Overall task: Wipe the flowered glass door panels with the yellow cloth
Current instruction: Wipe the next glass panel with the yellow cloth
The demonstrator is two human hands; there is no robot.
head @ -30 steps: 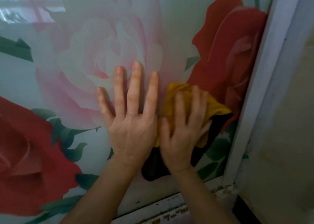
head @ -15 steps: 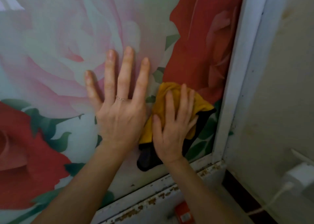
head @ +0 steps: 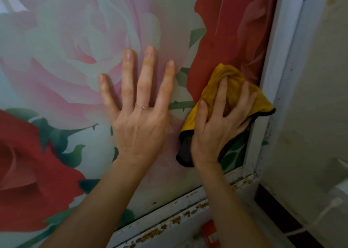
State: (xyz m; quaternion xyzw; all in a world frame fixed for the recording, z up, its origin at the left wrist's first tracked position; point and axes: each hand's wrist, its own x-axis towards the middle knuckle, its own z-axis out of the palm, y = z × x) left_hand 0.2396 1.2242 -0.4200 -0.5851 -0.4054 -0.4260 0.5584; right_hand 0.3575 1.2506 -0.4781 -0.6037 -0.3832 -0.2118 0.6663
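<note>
My left hand [head: 139, 119] presses flat, fingers straight, on the flowered glass panel [head: 75, 40] to steady it, I judge, while my right hand [head: 216, 133] clutches the yellow cloth [head: 224, 74] beside the white frame [head: 273, 78].

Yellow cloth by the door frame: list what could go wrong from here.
1. The left hand lies flat on the glass panel, so it may leave fingerprints.
2. The yellow cloth, bunched under the right hand, has a corner at the dark-specked white frame; it could drag grime onto the glass.
3. The bottom rail is chipped and rust-spotted; wiping lower might snag the cloth or pick up flakes.
</note>
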